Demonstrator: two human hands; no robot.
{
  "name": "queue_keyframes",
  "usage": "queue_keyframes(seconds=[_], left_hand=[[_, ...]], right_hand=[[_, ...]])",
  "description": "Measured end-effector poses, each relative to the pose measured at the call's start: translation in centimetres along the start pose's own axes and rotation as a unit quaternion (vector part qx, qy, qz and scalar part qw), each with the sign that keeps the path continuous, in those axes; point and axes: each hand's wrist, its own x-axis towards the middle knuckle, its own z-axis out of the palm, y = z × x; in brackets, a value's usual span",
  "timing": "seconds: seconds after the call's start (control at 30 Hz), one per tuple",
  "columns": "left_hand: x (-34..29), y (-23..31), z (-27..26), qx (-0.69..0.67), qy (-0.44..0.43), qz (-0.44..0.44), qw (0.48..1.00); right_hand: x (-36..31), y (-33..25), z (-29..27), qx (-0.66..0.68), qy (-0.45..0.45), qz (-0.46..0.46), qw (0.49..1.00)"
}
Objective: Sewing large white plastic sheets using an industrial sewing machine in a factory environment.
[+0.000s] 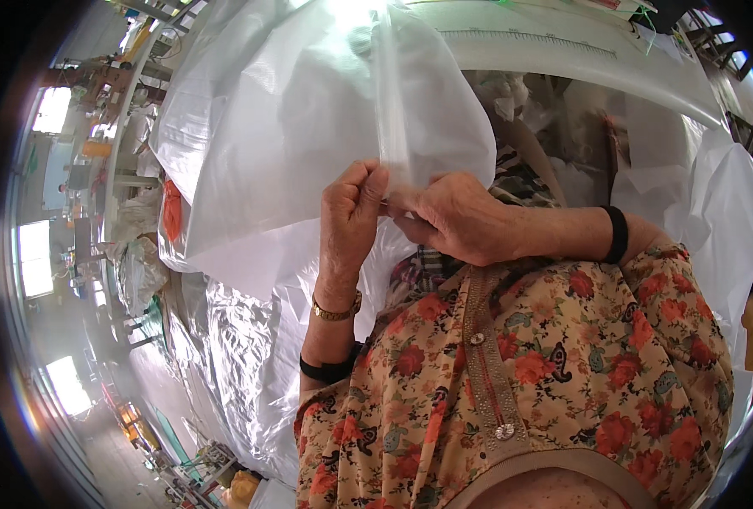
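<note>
A large sheet of translucent white plastic (pixel 300 127) spreads over the table in front of me and hangs down past its near edge. A narrow clear strip or folded band (pixel 391 93) runs down its middle toward my hands. My left hand (pixel 351 208), with a gold watch on the wrist, pinches the lower end of that band between thumb and fingers. Close beside it, my right hand (pixel 461 216) has its fingers curled at the same spot. Its fingertips are smeared by motion, and whatever lies between them is hidden.
A white table edge with a ruler scale (pixel 529 38) curves across the far side. Crumpled silvery plastic sheeting (pixel 253 365) lies at the lower left. More white sheeting (pixel 707 195) hangs at the right. An orange-red bundle (pixel 171 210) hangs beside the sheet's left edge.
</note>
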Motion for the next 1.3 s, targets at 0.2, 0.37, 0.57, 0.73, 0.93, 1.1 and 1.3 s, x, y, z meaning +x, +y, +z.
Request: queue_keyframes(seconds=[0.2,0.37,0.57,0.73,0.93,1.1,1.3], left_hand=[[0.2,0.0,0.0,-0.007,-0.005,-0.003,1.000],[-0.1,-0.2,-0.5,-0.025,0.016,-0.022,0.999],[-0.3,1.4,-0.7,0.077,0.053,0.039,0.995],[0.0,3.0,-0.7,0.128,0.027,0.072,0.989],[0.2,3.5,0.5,0.103,-0.033,0.065,0.992],[0.2,2.2,-0.3,0.073,-0.062,0.062,0.993],[-0.3,2.6,-0.4,0.027,-0.041,0.039,0.998]], right_hand=[[0.1,1.2,-1.0,-0.017,0.024,-0.154,0.988],[-3.3,4.0,-4.2,-0.113,0.160,-0.030,0.980],[-6.0,6.2,-3.5,-0.022,0.079,0.289,0.954],[-3.3,2.1,-3.9,0.136,0.054,0.152,0.977],[0.2,-1.0,-3.8,0.240,-0.029,0.137,0.961],[0.7,-1.7,-3.1,0.210,-0.034,0.114,0.970],[0.8,-1.3,-1.8,0.083,-0.012,0.022,0.996]])
